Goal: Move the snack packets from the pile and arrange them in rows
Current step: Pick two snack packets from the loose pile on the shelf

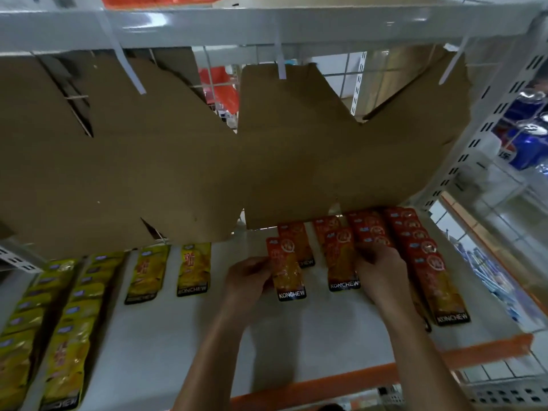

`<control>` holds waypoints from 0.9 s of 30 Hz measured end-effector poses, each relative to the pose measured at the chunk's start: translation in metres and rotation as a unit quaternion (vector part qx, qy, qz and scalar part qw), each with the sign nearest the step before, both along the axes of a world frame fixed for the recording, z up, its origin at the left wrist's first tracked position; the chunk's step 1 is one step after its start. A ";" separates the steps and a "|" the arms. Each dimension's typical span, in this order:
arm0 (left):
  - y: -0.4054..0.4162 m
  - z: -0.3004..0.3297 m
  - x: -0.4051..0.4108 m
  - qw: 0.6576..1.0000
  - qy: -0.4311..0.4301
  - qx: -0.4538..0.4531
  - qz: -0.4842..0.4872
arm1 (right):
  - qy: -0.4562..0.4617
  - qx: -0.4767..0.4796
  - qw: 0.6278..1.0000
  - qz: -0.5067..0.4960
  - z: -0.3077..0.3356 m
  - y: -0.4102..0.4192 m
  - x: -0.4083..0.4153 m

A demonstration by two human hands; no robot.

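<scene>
The left hand (247,280) pinches the left edge of a red KONCHEW packet (287,271), fingers curled round that edge, the packet lying flat on the white shelf (166,336) with its black label end toward the person; the right hand (378,271) has its fingers curled onto the right side of a second red packet (341,259), gripping it where it lies just to the right of the first; whether the thumb is under that packet cannot be told. Behind the left-hand packet another red packet (298,241) lies partly covered by it; further back, more red packets (367,228) overlap one another under the lower edge of a hanging cardboard sheet (207,161). To the right of the right hand a row of red packets (427,262) runs overlapped like shingles from the back of the shelf to its front, the nearest one showing its label. Well to the left, two yellow packets (194,269) lie side by side, each apart from the other; further left, two overlapped rows of yellow packets (71,336) run toward the front edge. The shelf front carries an orange rail (415,360); above, a white metal shelf (267,28) holds white tag strips (280,66) hanging over the cardboard; at the far right, blue packages (527,126) sit beyond a perforated white upright (480,134).
</scene>
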State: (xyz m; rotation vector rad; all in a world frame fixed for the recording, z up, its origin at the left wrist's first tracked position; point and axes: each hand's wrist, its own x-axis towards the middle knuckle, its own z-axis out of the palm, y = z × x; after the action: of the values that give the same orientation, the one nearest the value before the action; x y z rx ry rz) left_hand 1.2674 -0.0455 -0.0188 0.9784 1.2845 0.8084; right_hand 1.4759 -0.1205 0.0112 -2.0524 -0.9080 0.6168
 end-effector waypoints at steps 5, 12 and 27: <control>0.008 -0.003 -0.005 1.000 0.014 -0.006 -0.004 | -0.012 -0.021 1.000 0.016 0.006 0.017 -0.004; 0.028 0.007 0.010 1.000 0.014 -0.010 0.014 | -0.031 -0.022 0.999 0.020 0.011 0.043 0.009; 0.035 0.006 0.034 0.997 0.075 -0.011 -0.014 | -0.107 -0.097 0.985 0.093 0.002 0.056 0.018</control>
State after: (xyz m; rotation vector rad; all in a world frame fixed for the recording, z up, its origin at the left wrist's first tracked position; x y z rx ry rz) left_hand 1.3017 -0.0105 -0.0123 1.0531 1.4013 0.7092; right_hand 1.4934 -0.0643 0.0131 -2.2552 -1.2161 0.6116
